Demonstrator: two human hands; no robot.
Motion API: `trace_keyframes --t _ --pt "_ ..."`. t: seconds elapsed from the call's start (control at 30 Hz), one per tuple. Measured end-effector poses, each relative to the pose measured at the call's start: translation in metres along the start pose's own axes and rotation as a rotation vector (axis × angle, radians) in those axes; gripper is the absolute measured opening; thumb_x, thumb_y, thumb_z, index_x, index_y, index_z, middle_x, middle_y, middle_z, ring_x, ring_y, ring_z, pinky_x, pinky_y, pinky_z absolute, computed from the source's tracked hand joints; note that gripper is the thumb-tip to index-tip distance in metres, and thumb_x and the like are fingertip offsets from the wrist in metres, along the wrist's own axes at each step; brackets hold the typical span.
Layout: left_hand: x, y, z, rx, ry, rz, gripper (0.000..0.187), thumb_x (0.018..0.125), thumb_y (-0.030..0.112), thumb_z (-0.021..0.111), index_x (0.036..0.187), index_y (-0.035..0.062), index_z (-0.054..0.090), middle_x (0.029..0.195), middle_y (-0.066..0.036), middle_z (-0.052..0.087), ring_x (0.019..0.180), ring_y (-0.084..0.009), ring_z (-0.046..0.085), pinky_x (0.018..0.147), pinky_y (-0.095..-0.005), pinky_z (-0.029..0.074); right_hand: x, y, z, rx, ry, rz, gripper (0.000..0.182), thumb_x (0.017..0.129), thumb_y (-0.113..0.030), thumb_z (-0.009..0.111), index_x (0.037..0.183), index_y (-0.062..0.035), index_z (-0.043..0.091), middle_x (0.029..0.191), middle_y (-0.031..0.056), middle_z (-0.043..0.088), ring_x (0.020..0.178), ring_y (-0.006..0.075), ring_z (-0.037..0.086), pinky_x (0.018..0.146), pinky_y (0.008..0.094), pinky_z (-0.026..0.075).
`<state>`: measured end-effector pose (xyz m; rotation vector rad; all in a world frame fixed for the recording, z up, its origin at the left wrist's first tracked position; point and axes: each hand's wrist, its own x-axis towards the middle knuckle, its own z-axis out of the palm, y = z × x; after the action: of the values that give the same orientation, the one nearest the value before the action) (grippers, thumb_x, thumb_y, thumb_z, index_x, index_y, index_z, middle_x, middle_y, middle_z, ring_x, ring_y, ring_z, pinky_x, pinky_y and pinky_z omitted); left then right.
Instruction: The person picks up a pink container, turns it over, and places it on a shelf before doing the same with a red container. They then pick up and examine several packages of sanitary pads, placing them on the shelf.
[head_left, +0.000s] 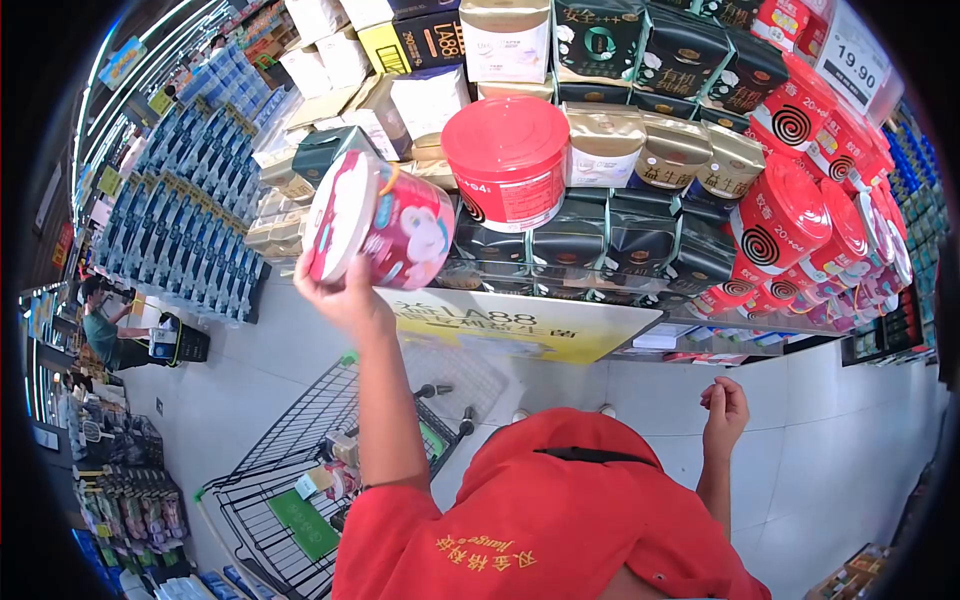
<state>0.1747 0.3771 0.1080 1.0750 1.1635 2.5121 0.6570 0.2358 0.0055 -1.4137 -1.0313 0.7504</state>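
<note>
- While our left hand (345, 295) is raised toward the display shelf (520, 325), its grip is closed around the lower rim of the pink round tub (380, 225), which is tilted with its lid facing left.
- The tub sits in the air just left of the red tub (508, 160) on the stacked packages (600, 240).
- We judge the hold to be shallow; supporting the base with the palm would steady it.
- Our right hand (725, 410) hangs loosely curled and holds nothing; it could brace the tub.
- The shopping cart (300, 480) stands below the raised arm.
</note>
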Motion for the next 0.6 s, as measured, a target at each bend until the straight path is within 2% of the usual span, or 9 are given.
trace_keyframes --t 0.07,0.13,0.23,0.27,0.37,0.4,0.47,0.5,0.6 --pt "-0.012 0.023 -0.012 -0.272 -0.004 -0.191 0.074 0.075 0.032 0.082 0.129 0.0074 0.038 0.123 -0.013 0.051 0.113 -0.0265 0.056 0.097 -0.0401 0.048 -0.002 -0.012 0.009 -0.002 -0.025 0.01 0.013 0.096 -0.006 0.053 0.105 0.0006 0.06 0.081 0.0049 0.062 0.071 0.0099 0.056 0.064 0.0233 0.047" --pt "-0.022 0.034 -0.02 -0.331 -0.043 -0.297 0.085 0.073 0.057 0.076 0.132 0.0075 0.039 0.125 -0.011 0.053 0.113 -0.0258 0.057 0.096 -0.0411 0.051 -0.001 -0.025 0.021 0.051 -0.134 -0.022 0.013 0.096 -0.006 0.053 0.104 0.0013 0.06 0.082 0.0059 0.062 0.073 0.0109 0.058 0.066 0.0244 0.049" --pt "-0.042 0.055 -0.019 -0.469 -0.049 -0.461 0.082 0.078 0.066 0.064 0.135 0.0094 0.047 0.129 -0.01 0.056 0.115 -0.0244 0.057 0.097 -0.0422 0.05 0.005 -0.051 0.046 0.088 -0.284 -0.089 0.014 0.095 -0.007 0.055 0.105 0.0015 0.061 0.084 0.0069 0.063 0.075 0.0125 0.06 0.068 0.0262 0.05" --pt "-0.048 0.058 -0.025 -0.614 -0.14 -0.559 0.08 0.079 0.064 0.066 0.134 0.0094 0.047 0.128 -0.01 0.057 0.116 -0.0254 0.056 0.098 -0.0443 0.049 0.008 -0.062 0.055 0.106 -0.354 -0.097 0.017 0.094 -0.01 0.057 0.106 0.0016 0.061 0.085 0.007 0.064 0.075 0.0136 0.061 0.07 0.0276 0.05" --pt "-0.073 0.057 -0.027 -0.493 -0.194 -0.491 0.085 0.077 0.064 0.066 0.138 0.0096 0.042 0.133 -0.012 0.052 0.123 -0.0293 0.051 0.102 -0.0493 0.043 0.017 -0.101 0.079 0.211 -0.631 -0.087 0.039 0.091 -0.022 0.061 0.123 -0.0002 0.054 0.099 0.0088 0.065 0.087 0.0165 0.061 0.075 0.032 0.051" --pt "-0.078 0.062 -0.022 -0.432 -0.289 -0.46 0.091 0.075 0.064 0.068 0.142 0.0112 0.037 0.137 -0.012 0.048 0.127 -0.0328 0.046 0.107 -0.0527 0.038 0.021 -0.114 0.085 0.261 -0.745 -0.025 0.052 0.09 -0.028 0.063 0.132 -0.002 0.046 0.11 0.0106 0.062 0.097 0.0175 0.059 0.078 0.0326 0.051" --pt "-0.089 0.068 0.0 -0.379 -0.539 -0.329 0.092 0.071 0.054 0.077 0.14 0.0127 0.033 0.137 -0.018 0.045 0.128 -0.0352 0.045 0.106 -0.0529 0.039 0.025 -0.136 0.092 0.32 -0.911 0.076 0.076 0.088 -0.039 0.063 0.146 -0.0058 0.028 0.13 0.0138 0.051 0.114 0.0206 0.053 0.085 0.0345 0.05" --pt "-0.098 0.064 0.005 -0.539 -0.488 -0.461 0.091 0.07 0.049 0.08 0.138 0.012 0.032 0.137 -0.02 0.043 0.127 -0.0357 0.045 0.106 -0.0524 0.04 0.025 -0.143 0.092 0.329 -0.968 0.117 0.087 0.088 -0.046 0.063 0.152 -0.0079 0.018 0.139 0.0153 0.044 0.121 0.0227 0.049 0.088 0.0358 0.05" --pt "-0.118 0.063 0.032 -0.833 -0.397 -1.02 0.084 0.071 0.038 0.081 0.134 0.011 0.033 0.139 -0.021 0.041 0.124 -0.0361 0.048 0.103 -0.0521 0.043 0.024 -0.138 0.084 0.377 -0.857 0.121 0.1 0.084 -0.062 0.06 0.153 -0.0089 0.01 0.147 0.016 0.035 0.126 0.0267 0.046 0.094 0.0405 0.047"
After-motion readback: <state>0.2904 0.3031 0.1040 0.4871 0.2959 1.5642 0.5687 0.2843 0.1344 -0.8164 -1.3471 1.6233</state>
